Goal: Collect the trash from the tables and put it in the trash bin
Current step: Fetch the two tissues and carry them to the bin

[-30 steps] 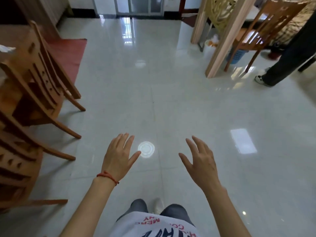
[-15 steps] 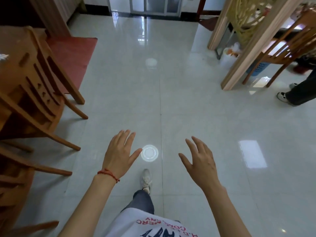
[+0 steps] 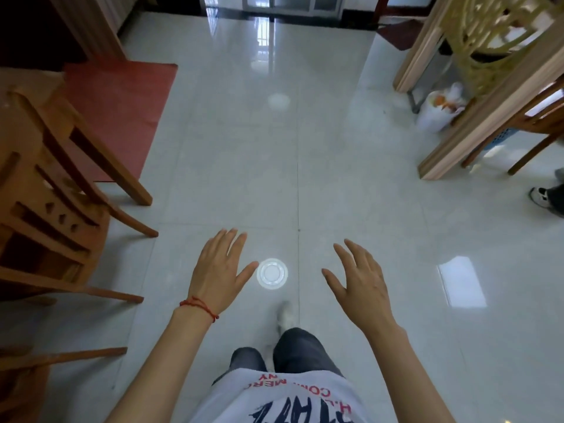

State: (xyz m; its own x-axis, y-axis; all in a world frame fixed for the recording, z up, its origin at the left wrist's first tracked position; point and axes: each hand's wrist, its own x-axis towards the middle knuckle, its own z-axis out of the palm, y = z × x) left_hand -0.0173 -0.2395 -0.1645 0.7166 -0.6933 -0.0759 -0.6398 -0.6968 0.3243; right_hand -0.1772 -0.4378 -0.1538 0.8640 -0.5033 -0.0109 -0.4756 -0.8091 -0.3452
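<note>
Holding the left hand (image 3: 219, 270) out over the glossy pale grey tiled floor (image 3: 335, 178), palm down, fingers spread wide, gripping nothing; thin red string bracelet (image 3: 198, 305) sitting at the wrist

Holding the right hand (image 3: 360, 282) out at about the same height, palm down, fingers fanned and slightly curled, also gripping nothing

Noting a round white ringed patch (image 3: 271, 273) on the floor between the two hands, just beside the left thumb; not telling whether it is a flat lid or a light reflection

Standing with a pale shoe (image 3: 285, 315) forward below that patch, dark grey trousers (image 3: 305, 346) and a grey printed T-shirt (image 3: 290, 395) showing at the bottom edge

Locating the nearest visible trash: a bulging white plastic bag (image 3: 436, 111) with orange and pale scraps showing at its mouth, sitting on the floor at upper right, well apart from both hands, just beside a slanting light wooden post (image 3: 476, 123)

Seeing a blue perforated plastic basket (image 3: 500, 138) behind the post, under a brown wooden chair (image 3: 543, 117); contents hidden

Passing carved brown wooden chairs (image 3: 45, 193) along the left edge, legs resting on the tiles, with a flat red mat (image 3: 122, 111) lying behind them

Recording a gold lattice screen (image 3: 494, 41) above the post, and another person's black and white sneaker (image 3: 538, 195) at the right edge
</note>
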